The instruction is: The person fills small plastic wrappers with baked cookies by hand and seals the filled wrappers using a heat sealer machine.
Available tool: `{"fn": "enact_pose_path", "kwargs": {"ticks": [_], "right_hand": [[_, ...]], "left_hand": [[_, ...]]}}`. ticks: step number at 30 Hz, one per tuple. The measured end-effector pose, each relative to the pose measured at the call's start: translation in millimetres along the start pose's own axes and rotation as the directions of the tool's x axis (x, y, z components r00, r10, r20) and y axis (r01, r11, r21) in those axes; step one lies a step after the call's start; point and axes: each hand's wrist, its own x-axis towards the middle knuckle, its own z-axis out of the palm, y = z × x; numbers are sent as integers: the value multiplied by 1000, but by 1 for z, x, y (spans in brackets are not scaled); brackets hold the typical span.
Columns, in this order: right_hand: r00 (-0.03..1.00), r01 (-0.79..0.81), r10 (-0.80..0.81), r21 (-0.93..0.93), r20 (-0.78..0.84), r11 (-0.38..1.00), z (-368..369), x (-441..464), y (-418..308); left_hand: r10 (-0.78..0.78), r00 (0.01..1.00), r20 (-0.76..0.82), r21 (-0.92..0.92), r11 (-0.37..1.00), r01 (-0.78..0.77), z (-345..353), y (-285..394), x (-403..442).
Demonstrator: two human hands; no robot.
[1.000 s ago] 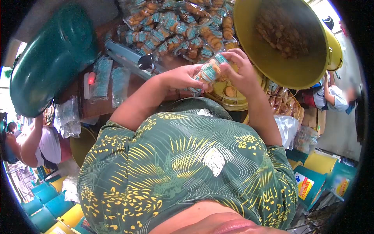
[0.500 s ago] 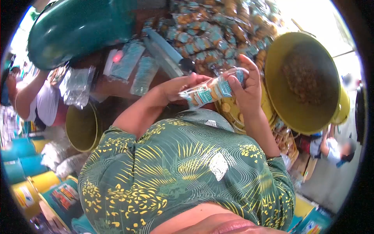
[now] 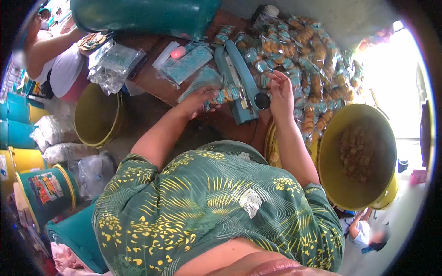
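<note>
My left hand (image 3: 201,102) is closed on a clear and teal packet of cookies (image 3: 225,95), whose far end reaches the blue sealing device (image 3: 239,85) on the brown table. To the right of the device's round black knob (image 3: 262,101), my right hand (image 3: 280,85) is raised with its fingers loosely bent. Its thumb and fingertips are near a packet, and whether they touch it cannot be made out. A large pile of filled cookie packets (image 3: 317,78) lies beyond and to the right of my right hand.
Flat printed wrappers (image 3: 189,64) and a pink object (image 3: 177,53) lie left of the device. A green tub (image 3: 147,16) stands behind. A yellow bucket (image 3: 357,156) with cookies is at right, another (image 3: 98,115) at left. Two people are at the sides.
The view has turned rightward. The packet, earlier between both hands, is now in my left hand at the sealing device. My right hand has let go of it and moved beside the device.
</note>
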Motion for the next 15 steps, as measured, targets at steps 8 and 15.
{"fn": "enact_pose_path", "kwargs": {"ticks": [8, 15], "right_hand": [[945, 322, -220, -559, 244, 764, 14, -48, -8], [964, 236, -118, -562, 238, 793, 12, -53, -14]], "left_hand": [[35, 998, 57, 181, 982, -45, -3, -5, 17], [104, 994, 40, 609, 786, -107, 13, 35, 20]]}}
